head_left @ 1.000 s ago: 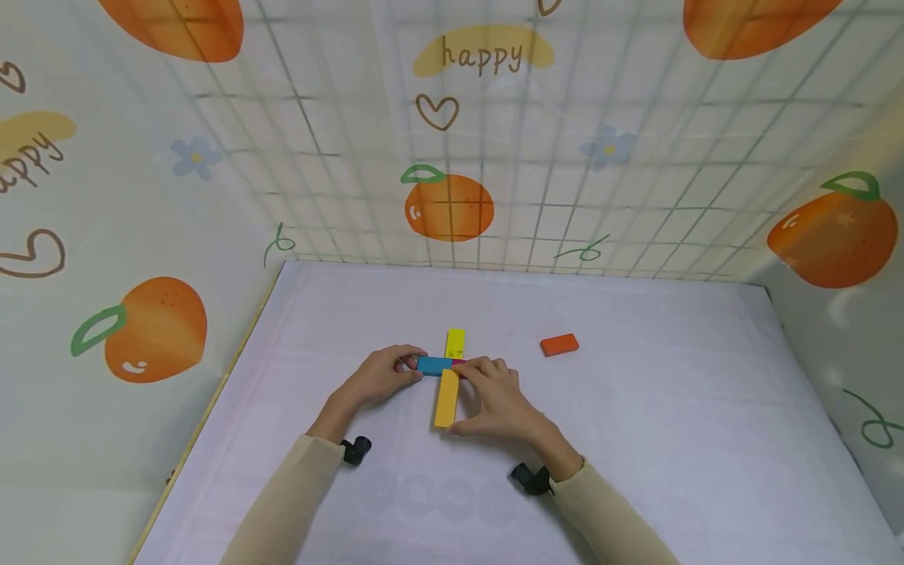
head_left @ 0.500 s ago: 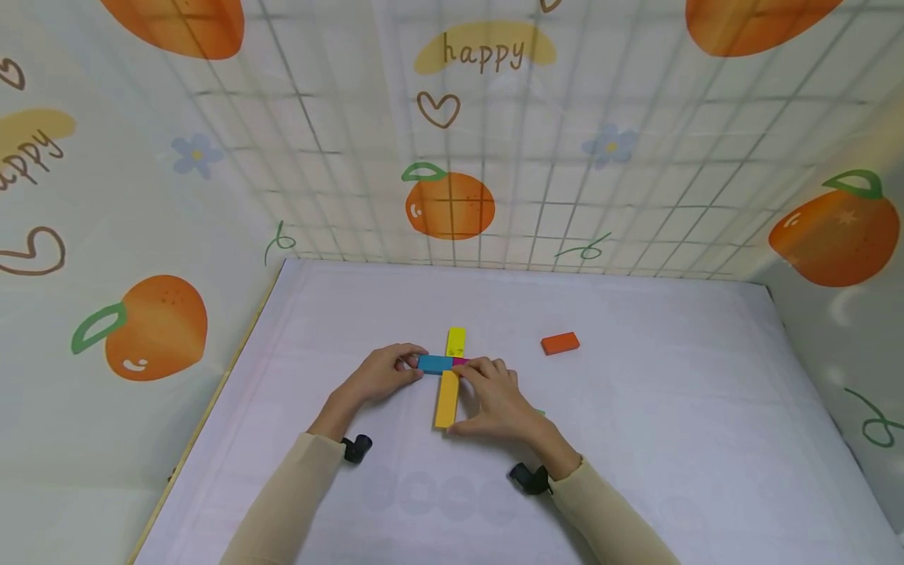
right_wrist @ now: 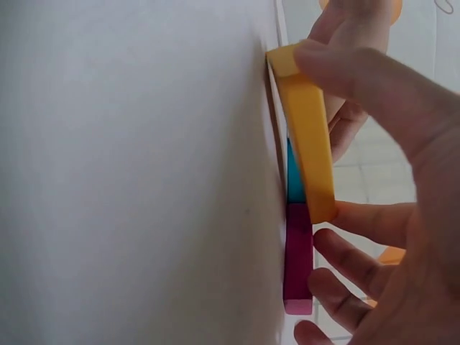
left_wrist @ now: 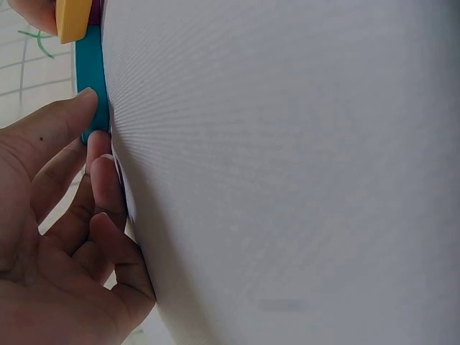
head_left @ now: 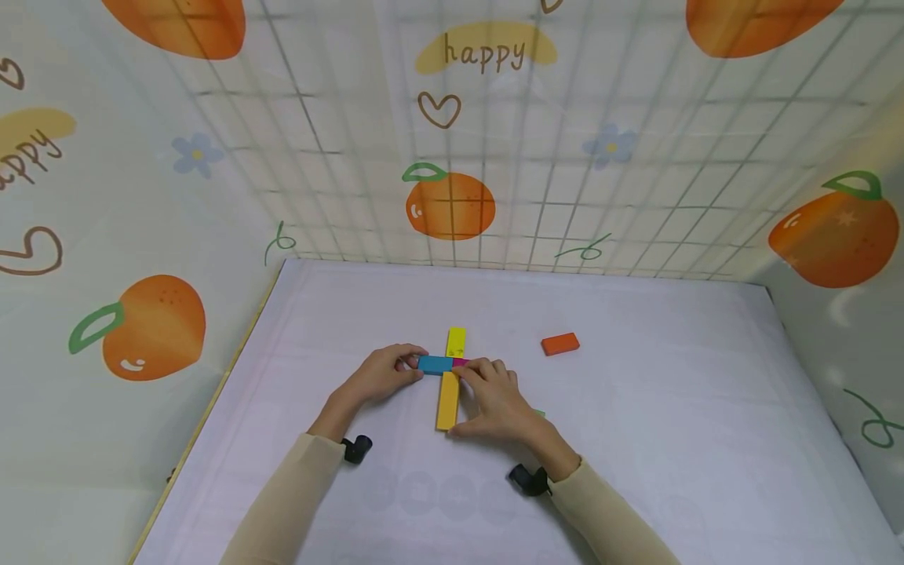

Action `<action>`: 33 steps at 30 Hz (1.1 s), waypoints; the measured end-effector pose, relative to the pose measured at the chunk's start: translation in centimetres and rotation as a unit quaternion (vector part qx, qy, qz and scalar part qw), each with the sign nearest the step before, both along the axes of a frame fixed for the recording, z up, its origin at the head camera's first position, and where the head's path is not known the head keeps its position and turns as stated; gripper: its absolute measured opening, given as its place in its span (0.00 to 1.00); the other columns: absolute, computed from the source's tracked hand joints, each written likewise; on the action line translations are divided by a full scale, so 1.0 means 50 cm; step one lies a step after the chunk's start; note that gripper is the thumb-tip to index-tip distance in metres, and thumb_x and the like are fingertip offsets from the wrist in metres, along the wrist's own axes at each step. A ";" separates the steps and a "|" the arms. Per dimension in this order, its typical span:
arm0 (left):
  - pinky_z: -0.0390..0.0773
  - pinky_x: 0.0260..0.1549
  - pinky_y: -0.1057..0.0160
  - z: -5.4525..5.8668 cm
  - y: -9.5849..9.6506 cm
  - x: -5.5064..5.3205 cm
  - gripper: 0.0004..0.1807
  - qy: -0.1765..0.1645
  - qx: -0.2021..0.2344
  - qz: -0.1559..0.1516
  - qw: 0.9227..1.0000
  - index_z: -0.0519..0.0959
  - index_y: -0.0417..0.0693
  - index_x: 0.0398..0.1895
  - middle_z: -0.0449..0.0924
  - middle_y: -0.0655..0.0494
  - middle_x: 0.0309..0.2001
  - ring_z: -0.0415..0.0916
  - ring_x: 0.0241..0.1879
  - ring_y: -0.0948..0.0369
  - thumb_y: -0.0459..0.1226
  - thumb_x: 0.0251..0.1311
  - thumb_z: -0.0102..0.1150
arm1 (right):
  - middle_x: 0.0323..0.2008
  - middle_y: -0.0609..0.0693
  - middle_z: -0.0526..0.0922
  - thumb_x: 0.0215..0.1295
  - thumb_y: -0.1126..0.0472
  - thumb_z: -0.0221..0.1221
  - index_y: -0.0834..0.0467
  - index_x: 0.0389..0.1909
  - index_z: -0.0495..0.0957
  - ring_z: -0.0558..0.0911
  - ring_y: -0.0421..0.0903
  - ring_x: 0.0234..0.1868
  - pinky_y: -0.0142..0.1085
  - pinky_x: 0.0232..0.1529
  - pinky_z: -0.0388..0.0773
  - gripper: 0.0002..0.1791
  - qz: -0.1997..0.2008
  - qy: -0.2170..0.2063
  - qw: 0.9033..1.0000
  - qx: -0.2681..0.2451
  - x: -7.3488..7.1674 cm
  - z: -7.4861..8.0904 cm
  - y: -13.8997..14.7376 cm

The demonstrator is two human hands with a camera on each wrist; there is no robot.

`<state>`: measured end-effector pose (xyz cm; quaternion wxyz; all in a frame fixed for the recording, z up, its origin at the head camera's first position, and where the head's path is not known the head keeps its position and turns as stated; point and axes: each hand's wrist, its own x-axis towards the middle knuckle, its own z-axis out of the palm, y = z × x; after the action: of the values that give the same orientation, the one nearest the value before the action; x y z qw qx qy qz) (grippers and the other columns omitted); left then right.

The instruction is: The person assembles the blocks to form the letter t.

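My left hand [head_left: 381, 375] pinches the left end of a blue block [head_left: 435, 365] lying on the cloth; its thumb [left_wrist: 85, 108] presses the side. A magenta block [right_wrist: 298, 251] lies end to end with the blue one, partly covered by my right hand [head_left: 497, 400] in the head view. That hand holds an orange-yellow block [head_left: 448, 402] by its two ends, between thumb and index finger. The orange-yellow block slants in the right wrist view, its far end at the blue-magenta joint. Behind the joint lies a bright yellow block [head_left: 456, 341].
A red-orange block [head_left: 560, 344] lies apart, to the back right. A bit of a green piece [head_left: 540, 413] shows beside my right wrist. White cloth [head_left: 671, 408] covers the table, and a printed curtain [head_left: 353, 157] rises along its back edge.
The orange-yellow block has shifted very slightly towards me and to the right in my right hand's grip. The left hand and blue block stay put. The green piece has come into sight.
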<state>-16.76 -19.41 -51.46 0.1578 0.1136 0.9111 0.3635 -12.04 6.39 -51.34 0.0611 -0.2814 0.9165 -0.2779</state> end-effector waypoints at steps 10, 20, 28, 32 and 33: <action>0.72 0.37 0.60 0.000 0.002 -0.002 0.18 0.002 -0.006 0.002 1.000 0.81 0.56 0.58 0.78 0.62 0.40 0.71 0.37 0.59 0.41 0.64 0.67 | 0.61 0.52 0.68 0.41 0.36 0.77 0.55 0.68 0.71 0.64 0.50 0.56 0.44 0.49 0.62 0.52 0.004 0.005 1.000 0.017 0.000 -0.001 0.001; 0.72 0.37 0.59 -0.002 0.003 -0.002 0.18 0.000 -0.004 0.005 1.000 0.81 0.57 0.58 0.78 0.62 0.40 0.71 0.37 0.58 0.41 0.64 0.67 | 0.61 0.52 0.67 0.42 0.35 0.76 0.56 0.68 0.71 0.64 0.50 0.56 0.44 0.48 0.61 0.53 0.004 0.013 1.000 0.017 0.003 0.000 0.002; 0.72 0.37 0.60 -0.001 0.004 0.000 0.19 0.002 -0.001 0.003 1.000 0.81 0.56 0.57 0.78 0.62 0.39 0.71 0.37 0.59 0.40 0.64 0.68 | 0.62 0.52 0.67 0.42 0.34 0.76 0.55 0.68 0.70 0.64 0.50 0.56 0.44 0.48 0.61 0.53 0.008 0.012 1.000 0.016 0.003 -0.003 0.004; 0.72 0.37 0.59 -0.003 0.004 -0.001 0.19 0.002 -0.002 0.003 1.000 0.81 0.56 0.58 0.78 0.62 0.39 0.71 0.37 0.59 0.41 0.64 0.67 | 0.62 0.53 0.67 0.42 0.35 0.76 0.56 0.68 0.70 0.64 0.50 0.56 0.44 0.46 0.61 0.54 0.011 0.017 1.000 0.012 0.003 -0.002 0.005; 0.72 0.37 0.60 -0.004 0.003 -0.001 0.19 0.002 -0.003 0.003 1.000 0.81 0.56 0.58 0.78 0.62 0.39 0.71 0.37 0.59 0.41 0.64 0.67 | 0.62 0.53 0.67 0.42 0.35 0.77 0.56 0.68 0.70 0.64 0.50 0.56 0.43 0.46 0.61 0.54 0.012 0.017 1.000 0.012 0.003 -0.002 0.005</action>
<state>-16.81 -19.25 -51.65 0.1549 0.1112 0.9130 0.3607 -11.86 6.63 -51.41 0.0524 -0.2960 0.9173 -0.2613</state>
